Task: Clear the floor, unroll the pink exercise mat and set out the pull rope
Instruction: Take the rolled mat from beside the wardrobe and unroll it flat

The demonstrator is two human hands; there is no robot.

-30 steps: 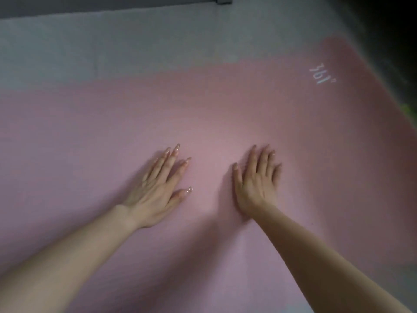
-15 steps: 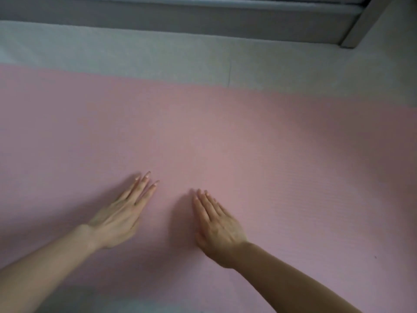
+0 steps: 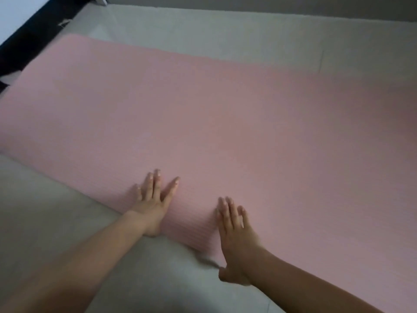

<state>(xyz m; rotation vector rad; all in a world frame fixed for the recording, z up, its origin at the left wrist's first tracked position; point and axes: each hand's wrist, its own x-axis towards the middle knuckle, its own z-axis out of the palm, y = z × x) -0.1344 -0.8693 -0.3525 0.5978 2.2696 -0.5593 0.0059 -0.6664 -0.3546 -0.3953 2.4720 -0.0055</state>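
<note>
The pink exercise mat lies unrolled and flat on the grey floor, running from the upper left to the lower right. My left hand rests palm down on the mat near its near long edge, fingers spread. My right hand lies flat beside it, fingers on the mat and thumb reaching past the mat's edge over the floor. Neither hand holds anything. No pull rope is in view.
Grey floor shows in front of the mat and beyond it. A dark strip runs along the upper left by the mat's end. A pale wall base crosses the top right.
The view has swung left, so the mat's left end and near edge now show. Both hands have slid along the mat toward its near edge, still flat on it.
</note>
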